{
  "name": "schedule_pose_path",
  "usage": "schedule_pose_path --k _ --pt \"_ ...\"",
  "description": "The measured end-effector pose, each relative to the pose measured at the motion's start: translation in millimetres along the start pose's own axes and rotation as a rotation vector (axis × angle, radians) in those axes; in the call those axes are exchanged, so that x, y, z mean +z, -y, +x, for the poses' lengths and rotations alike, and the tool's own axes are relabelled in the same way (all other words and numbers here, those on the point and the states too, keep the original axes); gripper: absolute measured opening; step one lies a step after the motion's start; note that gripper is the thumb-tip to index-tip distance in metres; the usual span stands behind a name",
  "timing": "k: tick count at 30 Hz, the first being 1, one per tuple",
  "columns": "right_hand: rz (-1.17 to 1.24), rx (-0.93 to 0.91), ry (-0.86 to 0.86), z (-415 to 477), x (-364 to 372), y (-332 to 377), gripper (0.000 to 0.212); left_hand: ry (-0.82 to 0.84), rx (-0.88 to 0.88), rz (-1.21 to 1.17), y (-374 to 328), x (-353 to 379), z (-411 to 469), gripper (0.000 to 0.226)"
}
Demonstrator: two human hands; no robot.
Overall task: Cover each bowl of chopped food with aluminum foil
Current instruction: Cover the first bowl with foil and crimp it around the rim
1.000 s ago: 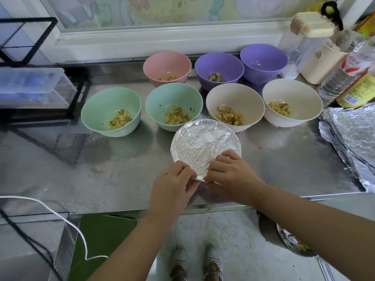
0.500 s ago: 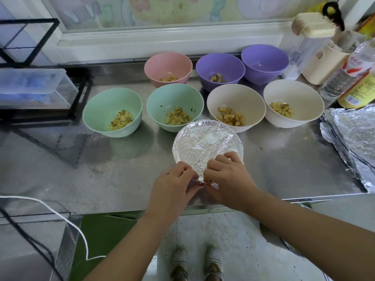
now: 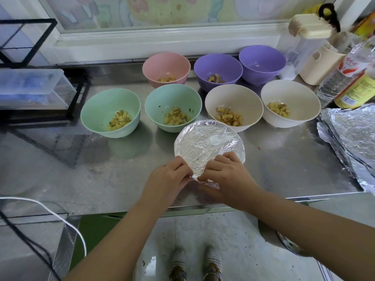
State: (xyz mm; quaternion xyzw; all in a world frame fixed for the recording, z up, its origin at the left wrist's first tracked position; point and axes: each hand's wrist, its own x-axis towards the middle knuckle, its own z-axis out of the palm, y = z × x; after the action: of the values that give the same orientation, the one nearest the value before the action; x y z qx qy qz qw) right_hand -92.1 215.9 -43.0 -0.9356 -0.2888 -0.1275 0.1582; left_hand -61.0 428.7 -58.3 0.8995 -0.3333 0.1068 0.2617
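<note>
A left hand and right hand pinch the foil edge at the near rim of one foil-covered bowl, front centre on a steel counter. Seven uncovered bowls behind remain to do; spare foil sheets lie right

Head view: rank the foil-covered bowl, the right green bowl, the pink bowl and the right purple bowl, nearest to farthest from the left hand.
1. foil-covered bowl, pinched by the left hand.
2. right green bowl, just behind.
3. pink bowl, back row.
4. right purple bowl, back right.
</note>
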Motion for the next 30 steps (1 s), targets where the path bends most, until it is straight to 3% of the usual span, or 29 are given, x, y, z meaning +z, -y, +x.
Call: schedule_pose_path --k 5,15,19,26,30 --pt "-0.063 -0.138 0.163 -7 -17 -20 0.024 0.078 0.022 0.012 10 -6 -7 0.021" --pt "-0.145 -0.222 0.033 -4 -2 -15 0.012 -0.054 -0.045 -0.029 -12 10 -11 0.018" --pt "-0.159 -0.280 0.049 -7 -7 -18 0.020 -0.046 -0.063 -0.050 -11 7 -10 0.008" --pt "-0.091 -0.360 0.227 -7 -17 -35 0.043 -0.018 -0.048 -0.077 -7 6 -8 0.021" --pt "-0.091 -0.371 0.238 0 -21 -39 0.033 0.000 -0.047 -0.096 -4 4 -4 0.010"
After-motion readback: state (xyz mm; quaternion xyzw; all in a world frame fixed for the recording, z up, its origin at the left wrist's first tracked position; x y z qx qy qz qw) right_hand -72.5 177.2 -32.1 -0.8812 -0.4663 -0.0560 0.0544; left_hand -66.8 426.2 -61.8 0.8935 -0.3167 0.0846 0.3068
